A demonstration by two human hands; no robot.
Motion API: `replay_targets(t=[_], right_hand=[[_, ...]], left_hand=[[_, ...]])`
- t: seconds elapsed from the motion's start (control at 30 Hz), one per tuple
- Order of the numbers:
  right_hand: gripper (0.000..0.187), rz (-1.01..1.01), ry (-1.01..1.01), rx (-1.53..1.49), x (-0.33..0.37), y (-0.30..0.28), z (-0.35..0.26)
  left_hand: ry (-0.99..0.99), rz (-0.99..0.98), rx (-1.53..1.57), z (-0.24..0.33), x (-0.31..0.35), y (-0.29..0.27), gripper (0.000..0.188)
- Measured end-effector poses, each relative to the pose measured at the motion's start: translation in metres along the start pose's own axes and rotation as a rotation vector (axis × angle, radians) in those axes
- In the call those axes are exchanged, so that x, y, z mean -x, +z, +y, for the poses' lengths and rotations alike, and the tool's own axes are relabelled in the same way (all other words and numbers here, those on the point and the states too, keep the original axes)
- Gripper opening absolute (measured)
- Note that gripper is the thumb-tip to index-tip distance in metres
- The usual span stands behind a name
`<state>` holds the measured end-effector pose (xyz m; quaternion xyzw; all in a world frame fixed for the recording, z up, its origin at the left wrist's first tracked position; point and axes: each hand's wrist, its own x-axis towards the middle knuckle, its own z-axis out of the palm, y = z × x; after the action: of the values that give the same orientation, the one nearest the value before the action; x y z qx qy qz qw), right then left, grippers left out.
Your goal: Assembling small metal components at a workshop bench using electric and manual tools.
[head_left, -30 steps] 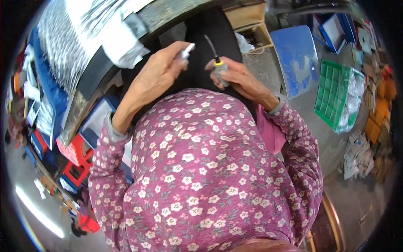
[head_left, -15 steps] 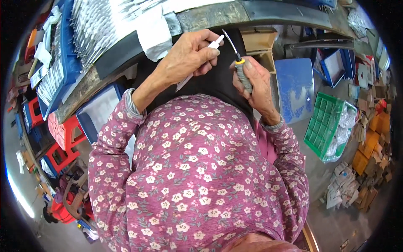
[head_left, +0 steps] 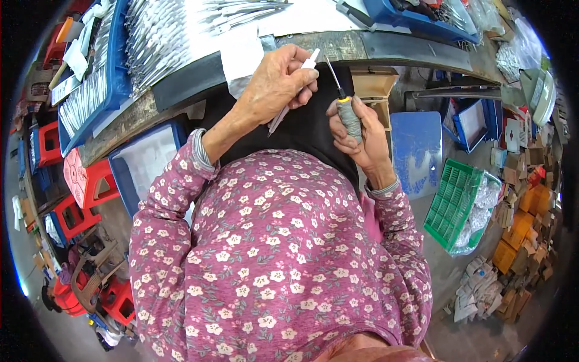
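Observation:
My left hand (head_left: pixel 278 81) is closed around a slim, pen-like piece with a white tip (head_left: pixel 310 59). The tip sticks out above the thumb, and a thin greyish end shows below the palm; the middle is hidden by the fingers. My right hand (head_left: pixel 363 130) grips a screwdriver (head_left: pixel 348 114) by its grey wrapped handle, which has a yellow collar. Its thin metal shaft slants up and left, its end close to the white tip; a small gap seems to lie between them. Both hands are above my dark-covered lap, just before the table edge.
Many slim silver-and-white pieces (head_left: pixel 158 45) lie on the worn table (head_left: pixel 344 49), with blue trays (head_left: pixel 121 81) at left and a blue bin (head_left: pixel 386 15) of tools at far right. A white cloth (head_left: pixel 240 57) hangs over the edge. Red stools (head_left: pixel 90 181) and a green crate (head_left: pixel 445 208) stand below.
The whole view has shifted, showing more of the table top. The screwdriver has dropped slightly relative to my left hand and stands more upright. Both hands keep their holds.

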<state>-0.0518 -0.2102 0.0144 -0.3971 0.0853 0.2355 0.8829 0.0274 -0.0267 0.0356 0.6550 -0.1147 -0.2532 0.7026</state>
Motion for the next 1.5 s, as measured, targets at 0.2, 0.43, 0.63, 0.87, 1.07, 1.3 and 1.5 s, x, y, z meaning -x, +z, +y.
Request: replay_targets(t=[0.2, 0.43, 0.63, 0.87, 1.07, 1.3, 1.5], right_hand=[[0.045, -0.119, 0.106, -0.308, -0.006, -0.004, 0.004], [0.046, -0.235, 0.106, -0.515, -0.015, 0.005, 0.005], [0.046, -0.26, 0.107, -0.578, -0.016, 0.009, 0.007], [0.047, -0.294, 0.122, -0.632, -0.019, 0.015, 0.011], [0.047, -0.279, 0.109, -0.641, -0.021, 0.017, 0.013], [0.045, -0.248, 0.046, -0.633, -0.018, 0.027, 0.009], [0.044, -0.095, -0.12, 0.213, 0.008, 0.04, 0.027]], left_hand=[[0.145, 0.1, 0.29, 0.002, -0.004, 0.006, 0.028], [0.196, 0.066, 0.339, 0.004, -0.006, 0.013, 0.028], [0.241, 0.144, 0.361, 0.008, -0.01, 0.024, 0.018], [0.219, 0.134, 0.287, 0.009, -0.012, 0.021, 0.013], [0.207, 0.219, 0.147, 0.006, -0.018, 0.022, 0.012], [0.295, 0.229, 0.156, 0.013, -0.022, 0.03, 0.012], [0.498, 0.356, -0.229, 0.041, -0.037, -0.022, 0.01]])
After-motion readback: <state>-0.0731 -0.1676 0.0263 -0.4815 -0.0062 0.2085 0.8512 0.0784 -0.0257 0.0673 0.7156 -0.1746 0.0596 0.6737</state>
